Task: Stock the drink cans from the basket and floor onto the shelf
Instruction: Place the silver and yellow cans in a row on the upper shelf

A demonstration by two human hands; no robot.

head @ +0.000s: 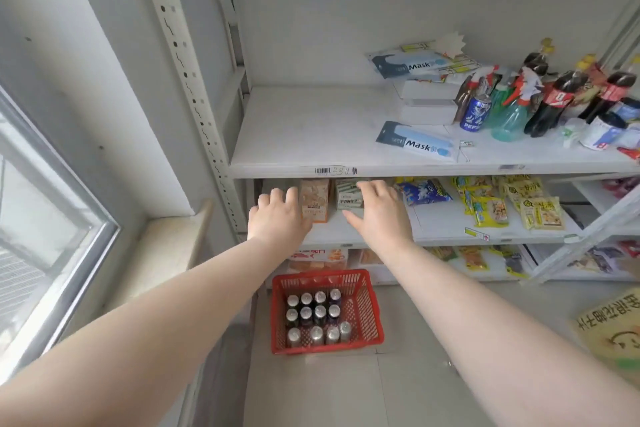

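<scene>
Head view: my left hand (pixel 278 215) and right hand (pixel 379 215) reach out spread and empty before the smooth white metal shelf (pixel 311 135). Below them on the tiled floor (pixel 311 388), a red plastic lattice basket (pixel 363 308) holds upright cylindrical drink cans (pixel 313 317) with shiny silver tops.

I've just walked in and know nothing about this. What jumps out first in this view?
Two bare arms reach forward, the left hand and right hand both empty and spread open in front of the lower shelf. Below them on the floor sits a red basket full of upright drink cans. A lone Pepsi can stands on the shelf above.
</scene>
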